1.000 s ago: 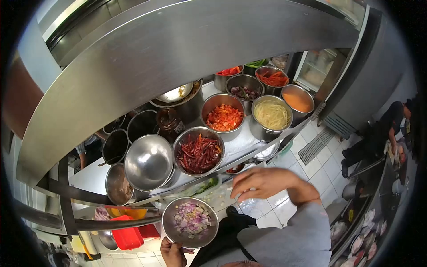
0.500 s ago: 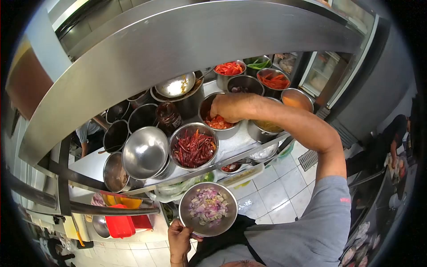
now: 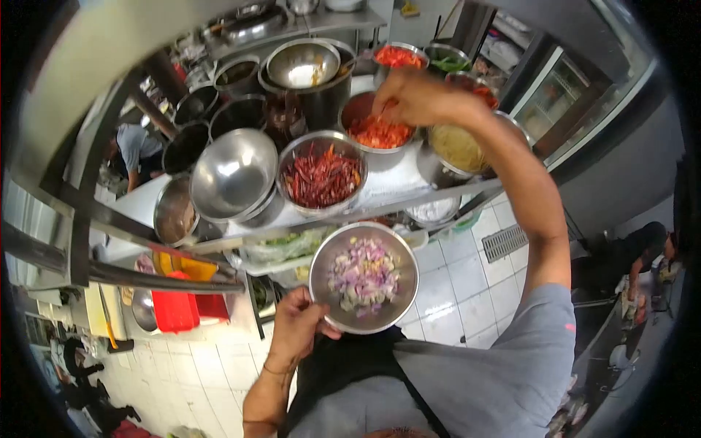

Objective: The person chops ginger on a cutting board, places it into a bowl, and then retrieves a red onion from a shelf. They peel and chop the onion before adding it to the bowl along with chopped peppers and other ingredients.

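My left hand [image 3: 299, 328] grips the rim of a steel bowl [image 3: 318, 296] from its lower left, fingers closed. Chopped red onion [image 3: 363, 274] with paler bits lies in the bowl. My right hand [image 3: 416, 98] is at a steel pot [image 3: 355, 109] of chopped red pepper [image 3: 380, 133], just above the pieces. Its fingers are curled together and blurred, so what they hold cannot be made out. Left of that pot stands a steel bowl of dried red chillies [image 3: 323, 175]. A pot with yellowish contents [image 3: 456, 148] sits below my right forearm.
An empty steel bowl [image 3: 234, 175] rests on other pots at the left of the shelf. Behind are several dark pots and a bowl [image 3: 303, 64] on a large pot. A metal rail [image 3: 431, 198] edges the shelf. A red bin [image 3: 175, 303] stands lower left. Other people work at both sides.
My right hand has risen from deep in the pot to just above the red pieces. The onion bowl sits further up and right in view, and the camera has tilted.
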Demonstrator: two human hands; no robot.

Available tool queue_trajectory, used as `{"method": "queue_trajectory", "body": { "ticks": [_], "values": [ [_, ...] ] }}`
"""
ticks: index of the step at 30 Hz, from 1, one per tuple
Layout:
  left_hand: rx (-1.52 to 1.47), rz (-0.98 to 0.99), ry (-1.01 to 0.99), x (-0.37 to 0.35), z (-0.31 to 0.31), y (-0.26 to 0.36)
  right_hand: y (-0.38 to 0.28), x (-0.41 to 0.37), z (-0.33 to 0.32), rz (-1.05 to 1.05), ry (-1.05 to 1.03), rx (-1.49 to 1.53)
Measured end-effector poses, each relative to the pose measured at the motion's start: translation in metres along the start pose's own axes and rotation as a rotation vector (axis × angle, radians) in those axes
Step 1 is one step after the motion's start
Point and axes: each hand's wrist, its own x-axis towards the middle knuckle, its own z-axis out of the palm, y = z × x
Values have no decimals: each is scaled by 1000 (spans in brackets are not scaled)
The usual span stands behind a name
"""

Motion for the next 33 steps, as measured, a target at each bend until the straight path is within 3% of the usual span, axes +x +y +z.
{"method": "queue_trajectory", "body": {
  "ticks": [3, 8, 13, 17, 19, 22, 27, 30, 32, 33],
  "values": [
    [-5, -38, -6, 4, 5, 0, -32, -31, -17, -9, 24, 123],
    [-42, -17, 14, 12, 7, -11, -93, -75, 19, -409, -104, 386],
    [-62, -5, 29, 10, 9, -12, -129, -93, 57, -348, -296, 386],
    [-83, -1, 34, -4, -1, -17, -137, -102, 55, -341, -153, 367],
    [-108, -25, 12, -10, -11, -16, -147, -105, 69, -248, -167, 466],
    [-128, -38, -23, -19, -13, -15, -161, -115, 85, -166, -226, 384],
    [-114, -1, -52, -38, -38, -22, -195, -117, 114, -153, -154, 252],
    [-128, 2, -34, -63, -64, -24, -196, -115, 106, -244, 227, 137],
    [-149, 32, 6, -84, -88, -31, -182, -107, 71, -43, 522, -109],
    [-151, 48, 32, -92, -101, -36, -179, -89, 54, 82, 672, -83]
  ]
}}
